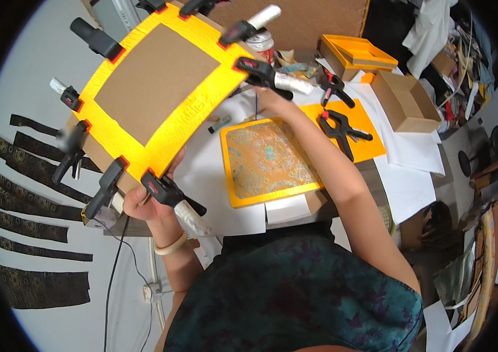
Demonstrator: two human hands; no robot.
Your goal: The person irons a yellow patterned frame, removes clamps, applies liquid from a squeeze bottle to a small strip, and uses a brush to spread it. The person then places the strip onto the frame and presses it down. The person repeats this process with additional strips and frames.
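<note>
A flat brown board (154, 82) with a yellow border frame (193, 111) hangs tilted above the table at the upper left. Several black spring clamps (108, 186) with red jaw pads grip its edges, some with foil-wrapped handles. My left hand (154, 205) is closed around the near lower corner, beside a clamp (166, 190). At the right corner, my right hand (271, 102) reaches under another clamp (257, 70) against the board; its fingertips are mostly hidden. Below lies an ornate, patterned panel (269, 158) with a yellow rim, under my right forearm.
Two loose spring clamps (343, 132) lie on and beside a yellow sheet (369, 126). A yellow box (357, 53) and an open cardboard box (407, 102) stand at the back right. White paper (407, 182) overhangs the table's right edge. Dark patterned strips (40, 286) hang at left.
</note>
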